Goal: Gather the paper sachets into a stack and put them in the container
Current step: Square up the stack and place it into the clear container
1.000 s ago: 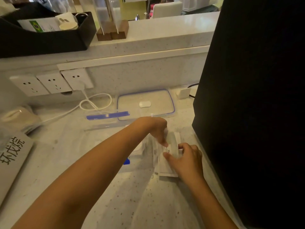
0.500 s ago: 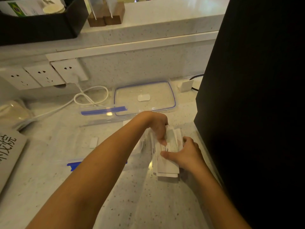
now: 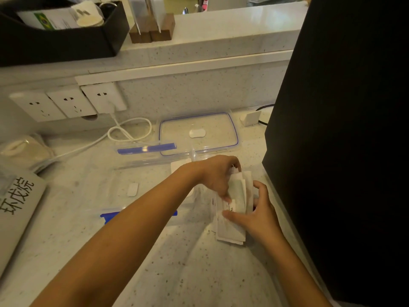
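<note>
Table: pale speckled stone table (image 3: pixel 177 273), tall black cabinet (image 3: pixel 343 140) at right.
Sachets: white paper sachets (image 3: pixel 238 196), uneven stack beside the cabinet.
Left hand (image 3: pixel 218 176): pinching the stack's top.
Right hand (image 3: pixel 257 214): gripping its lower half.
Container: clear plastic container (image 3: pixel 137 173), blue clips, left of the stack.

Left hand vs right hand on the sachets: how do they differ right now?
The left hand reaches in from above and pinches the upper end of the sachets; the right hand comes from below and presses on their lower half. The left hand's fingers curl downward, while the right hand's lie flatter, thumb across the front. Both touch the same stack on the counter.
</note>
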